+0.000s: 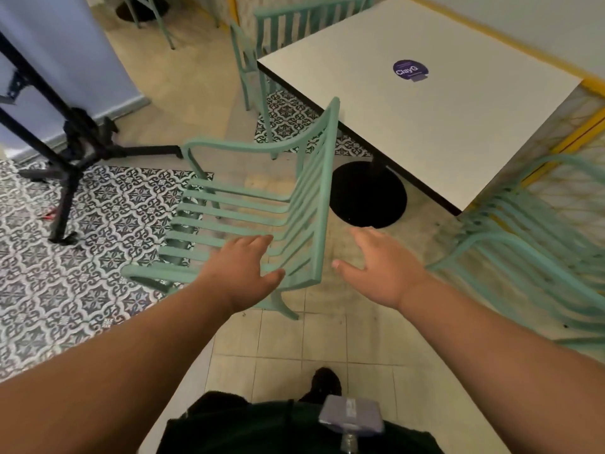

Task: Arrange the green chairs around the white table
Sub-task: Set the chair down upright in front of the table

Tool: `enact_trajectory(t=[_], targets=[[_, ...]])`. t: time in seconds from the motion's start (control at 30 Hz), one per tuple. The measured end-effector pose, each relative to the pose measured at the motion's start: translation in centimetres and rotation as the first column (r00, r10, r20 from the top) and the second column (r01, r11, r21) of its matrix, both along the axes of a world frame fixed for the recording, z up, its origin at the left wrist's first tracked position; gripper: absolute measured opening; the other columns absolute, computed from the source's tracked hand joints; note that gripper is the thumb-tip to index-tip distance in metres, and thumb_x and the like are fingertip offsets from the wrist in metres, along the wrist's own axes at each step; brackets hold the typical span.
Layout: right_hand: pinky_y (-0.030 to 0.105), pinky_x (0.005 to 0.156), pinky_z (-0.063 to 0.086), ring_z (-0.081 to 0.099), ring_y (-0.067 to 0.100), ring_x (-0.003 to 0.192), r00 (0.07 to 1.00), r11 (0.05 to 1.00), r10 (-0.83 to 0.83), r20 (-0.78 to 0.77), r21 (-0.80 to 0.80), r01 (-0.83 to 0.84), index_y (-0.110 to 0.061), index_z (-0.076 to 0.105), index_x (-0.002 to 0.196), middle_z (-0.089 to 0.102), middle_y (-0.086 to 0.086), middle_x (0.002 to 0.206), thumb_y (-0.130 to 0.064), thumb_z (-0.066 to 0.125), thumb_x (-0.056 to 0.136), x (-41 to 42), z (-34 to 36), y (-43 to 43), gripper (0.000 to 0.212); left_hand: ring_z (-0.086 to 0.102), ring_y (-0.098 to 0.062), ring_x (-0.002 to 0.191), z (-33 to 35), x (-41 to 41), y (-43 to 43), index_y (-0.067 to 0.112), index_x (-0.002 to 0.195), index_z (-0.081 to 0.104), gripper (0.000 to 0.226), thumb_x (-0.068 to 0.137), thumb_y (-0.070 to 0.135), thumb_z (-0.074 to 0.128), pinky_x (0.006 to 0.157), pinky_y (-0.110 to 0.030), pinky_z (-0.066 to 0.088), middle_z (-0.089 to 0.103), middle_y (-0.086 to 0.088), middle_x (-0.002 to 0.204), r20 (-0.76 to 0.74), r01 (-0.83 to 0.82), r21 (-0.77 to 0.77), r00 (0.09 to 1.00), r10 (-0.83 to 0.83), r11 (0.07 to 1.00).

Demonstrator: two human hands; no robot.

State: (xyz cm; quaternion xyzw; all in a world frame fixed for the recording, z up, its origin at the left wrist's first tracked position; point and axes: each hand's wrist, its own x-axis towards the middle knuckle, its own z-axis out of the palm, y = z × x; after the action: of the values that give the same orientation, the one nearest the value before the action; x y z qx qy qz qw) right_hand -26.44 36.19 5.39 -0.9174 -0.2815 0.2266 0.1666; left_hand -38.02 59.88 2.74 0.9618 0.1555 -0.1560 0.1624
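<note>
A green slatted chair (235,211) stands in front of me, its back rail toward the white table (409,109) on a round black base (370,194). My left hand (245,270) hovers with straight fingers over the near end of the chair's back and seat; I cannot tell if it touches. To the right of the chair's back, my right hand (383,267) is spread above the floor and holds nothing. Another green chair (530,244) stands at the table's near right corner. Two more green chairs (262,44) stand at the table's far left side.
A black stand with splayed legs (68,152) occupies the patterned tiles on the left, by a pale blue wall. A yellow-trimmed wall runs behind the table. A purple round sticker (411,70) sits on the tabletop. My dark shoe (324,381) is on the beige tiles below.
</note>
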Motion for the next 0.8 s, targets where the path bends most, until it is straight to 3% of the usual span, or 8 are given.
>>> enact_trajectory(t=[0.17, 0.3, 0.47, 0.53, 0.63, 0.8], targets=[[0.045, 0.111, 0.042, 0.045, 0.025, 0.136, 0.998, 0.997, -0.060, -0.018, 0.045, 0.061, -0.023, 0.043, 0.151, 0.052, 0.005, 0.145, -0.056, 0.059, 0.095, -0.2, -0.4, 3.2, 0.067, 0.034, -0.025, 0.150, -1.8, 1.6, 2.0, 0.026, 0.162, 0.026, 0.080, 0.096, 0.062, 0.052, 0.121, -0.047, 0.033, 0.037, 0.000, 0.165, -0.013, 0.084, -0.014, 0.996, -0.085, 0.996], [0.035, 0.107, 0.038, 0.046, 0.026, 0.135, 0.984, 0.981, -0.176, 0.012, 0.090, 0.174, -0.021, 0.045, 0.151, 0.052, 0.010, 0.144, -0.044, 0.062, 0.099, -1.6, -1.2, 5.7, 0.059, 0.035, -0.027, 0.149, -4.3, 3.0, 5.0, 0.025, 0.162, 0.028, 0.080, 0.096, 0.062, 0.053, 0.121, -0.048, 0.035, 0.038, -0.002, 0.164, -0.016, 0.183, -0.040, 0.983, -0.184, 0.982], [0.029, 0.090, 0.042, 0.053, 0.017, 0.107, 0.948, 0.941, -0.318, 0.022, 0.131, 0.312, -0.016, 0.056, 0.132, 0.048, -0.001, 0.123, -0.040, 0.065, 0.097, -3.6, -4.8, 10.4, 0.043, 0.037, -0.030, 0.147, -8.0, 1.3, 8.3, 0.026, 0.161, 0.030, 0.077, 0.096, 0.060, 0.053, 0.118, -0.049, 0.037, 0.040, -0.005, 0.163, -0.105, 0.271, -0.066, 0.955, -0.277, 0.960], [0.026, 0.089, 0.039, 0.054, 0.025, 0.114, 0.919, 0.916, -0.393, 0.038, 0.108, 0.387, -0.009, 0.052, 0.135, 0.044, 0.006, 0.135, -0.031, 0.062, 0.100, -4.0, -6.3, 12.2, 0.042, 0.038, -0.031, 0.146, -10.1, 0.5, 9.7, 0.026, 0.161, 0.029, 0.076, 0.096, 0.058, 0.054, 0.118, -0.050, 0.037, 0.040, -0.006, 0.162, -0.159, 0.283, -0.097, 0.942, -0.296, 0.954], [0.036, 0.103, 0.043, 0.050, 0.032, 0.128, 0.881, 0.888, -0.457, 0.126, 0.008, 0.460, -0.009, 0.037, 0.153, 0.015, 0.006, 0.169, -0.018, 0.052, 0.103, -4.3, -8.2, 13.4, 0.053, 0.041, -0.033, 0.143, -13.0, 0.4, 10.3, 0.027, 0.158, 0.033, 0.072, 0.095, 0.055, 0.056, 0.115, -0.051, 0.040, 0.044, -0.006, 0.158, -0.186, 0.260, -0.129, 0.941, -0.281, 0.957], [0.044, 0.094, 0.050, 0.055, 0.041, 0.119, 0.863, 0.871, -0.458, 0.213, -0.084, 0.483, -0.019, 0.028, 0.160, 0.003, 0.001, 0.172, -0.005, 0.047, 0.099, -3.7, -9.3, 13.5, 0.065, 0.047, -0.033, 0.134, -18.0, 1.6, 9.2, 0.031, 0.153, 0.037, 0.070, 0.090, 0.056, 0.059, 0.106, -0.054, 0.045, 0.052, -0.003, 0.145, -0.269, 0.205, -0.115, 0.935, -0.229, 0.972]])
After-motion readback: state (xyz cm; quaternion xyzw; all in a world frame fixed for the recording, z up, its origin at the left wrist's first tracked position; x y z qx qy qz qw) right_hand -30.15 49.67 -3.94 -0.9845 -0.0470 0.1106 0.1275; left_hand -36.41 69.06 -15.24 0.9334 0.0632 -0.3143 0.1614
